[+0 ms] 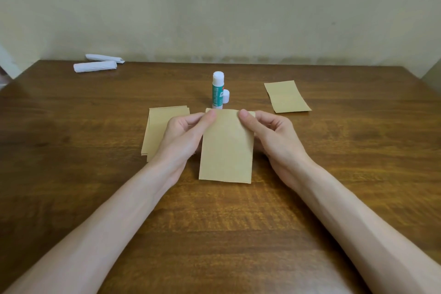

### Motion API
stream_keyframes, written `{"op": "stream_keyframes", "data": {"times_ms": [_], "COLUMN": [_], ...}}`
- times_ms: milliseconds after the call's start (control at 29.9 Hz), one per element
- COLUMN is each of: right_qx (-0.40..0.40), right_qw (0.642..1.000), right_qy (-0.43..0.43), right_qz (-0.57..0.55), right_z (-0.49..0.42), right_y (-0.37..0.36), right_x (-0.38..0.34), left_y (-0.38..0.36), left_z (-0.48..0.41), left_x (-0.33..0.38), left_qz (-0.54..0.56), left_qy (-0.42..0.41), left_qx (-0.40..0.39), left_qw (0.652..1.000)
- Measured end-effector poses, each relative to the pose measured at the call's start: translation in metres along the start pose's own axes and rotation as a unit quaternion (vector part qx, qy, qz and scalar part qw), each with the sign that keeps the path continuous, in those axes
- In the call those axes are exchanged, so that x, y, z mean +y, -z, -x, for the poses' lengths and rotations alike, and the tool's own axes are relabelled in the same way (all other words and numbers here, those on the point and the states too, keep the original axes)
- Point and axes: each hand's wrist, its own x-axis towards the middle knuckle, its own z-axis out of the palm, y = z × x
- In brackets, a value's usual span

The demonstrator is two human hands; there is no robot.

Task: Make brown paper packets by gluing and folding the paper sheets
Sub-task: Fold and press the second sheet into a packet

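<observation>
A folded brown paper piece [226, 150] is held upright-tilted over the middle of the wooden table [95, 126]. My left hand [183, 136] pinches its top left corner with the thumb in front. My right hand [269, 134] pinches its top right corner the same way. A stack of brown paper sheets [160, 124] lies on the table just left of my left hand, partly hidden by it. A glue stick [217, 89] with a white top and green label stands behind the held paper, its white cap [226, 96] beside it.
A folded brown paper packet [286, 97] lies at the right rear of the table. Two white rolled paper bundles [95, 66] rest at the back left near the wall. The table meets a plain wall at the back.
</observation>
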Motion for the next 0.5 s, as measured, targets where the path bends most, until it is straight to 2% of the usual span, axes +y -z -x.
{"op": "stream_keyframes", "data": {"times_ms": [167, 334, 501], "right_qx": [0.0, 0.02, -0.026], "right_qw": [1.0, 0.999, 0.999], "right_qy": [-0.015, -0.006, -0.025], "right_qz": [-0.021, -0.028, -0.004], "right_z": [-0.0015, -0.0016, 0.003], "right_y": [0.0009, 0.0003, -0.0009], "right_x": [0.0015, 0.0027, -0.0019], "left_y": [-0.0014, -0.0003, 0.0015], "left_z": [0.0013, 0.0027, 0.0031], "left_x": [0.0024, 0.0035, 0.0003], "left_qz": [0.032, -0.02, -0.008], "left_qy": [0.026, 0.019, -0.004], "left_qx": [-0.017, -0.048, -0.013], "left_qw": [0.999, 0.998, 1.0]}}
